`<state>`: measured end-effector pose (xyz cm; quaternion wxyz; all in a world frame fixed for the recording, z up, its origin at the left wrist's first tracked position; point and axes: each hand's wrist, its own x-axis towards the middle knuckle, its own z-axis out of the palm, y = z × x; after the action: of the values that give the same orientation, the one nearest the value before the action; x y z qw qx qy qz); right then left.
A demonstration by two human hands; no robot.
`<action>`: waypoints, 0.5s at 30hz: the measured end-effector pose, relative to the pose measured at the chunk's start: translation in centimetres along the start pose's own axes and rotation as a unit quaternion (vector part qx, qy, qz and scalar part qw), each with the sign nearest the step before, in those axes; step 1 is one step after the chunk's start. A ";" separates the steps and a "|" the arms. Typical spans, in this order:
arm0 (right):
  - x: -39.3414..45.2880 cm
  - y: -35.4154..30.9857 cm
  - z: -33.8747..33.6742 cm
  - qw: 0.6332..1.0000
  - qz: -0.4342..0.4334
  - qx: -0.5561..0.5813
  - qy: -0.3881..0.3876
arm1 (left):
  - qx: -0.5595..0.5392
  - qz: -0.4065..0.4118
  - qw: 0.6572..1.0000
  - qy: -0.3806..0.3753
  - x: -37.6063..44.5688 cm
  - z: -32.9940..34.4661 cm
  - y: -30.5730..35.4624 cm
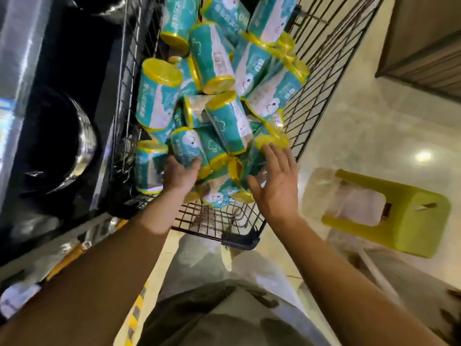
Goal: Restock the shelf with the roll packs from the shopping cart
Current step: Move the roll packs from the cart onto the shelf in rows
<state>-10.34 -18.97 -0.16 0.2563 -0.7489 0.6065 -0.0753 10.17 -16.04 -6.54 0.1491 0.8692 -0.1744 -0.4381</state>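
A black wire shopping cart (309,101) holds several teal roll packs with yellow ends, piled loosely. My left hand (178,174) reaches into the near end of the cart and grips one teal roll pack (185,146) from below, thumb and fingers curled around it. My right hand (277,181) hovers open with fingers spread, just short of another roll pack (268,141) at the cart's right wall, its fingertips close to the pack's yellow end.
A dark shelf (62,121) with shiny black wrapped goods runs along the left, close against the cart. A green plastic stool (399,216) stands on the pale tiled floor to the right. A wooden-looking unit (429,41) sits at the top right.
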 end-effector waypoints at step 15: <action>2.0 -0.7 2.7 0.978 0.160 0.133 0.017 | -0.249 -0.021 0.957 -0.146 -2.5 -1.4 -2.5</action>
<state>-8.05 -20.01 -2.49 0.3520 -0.6003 0.7071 -0.1257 10.39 -12.56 -4.99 0.3248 0.7344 -0.0617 -0.5927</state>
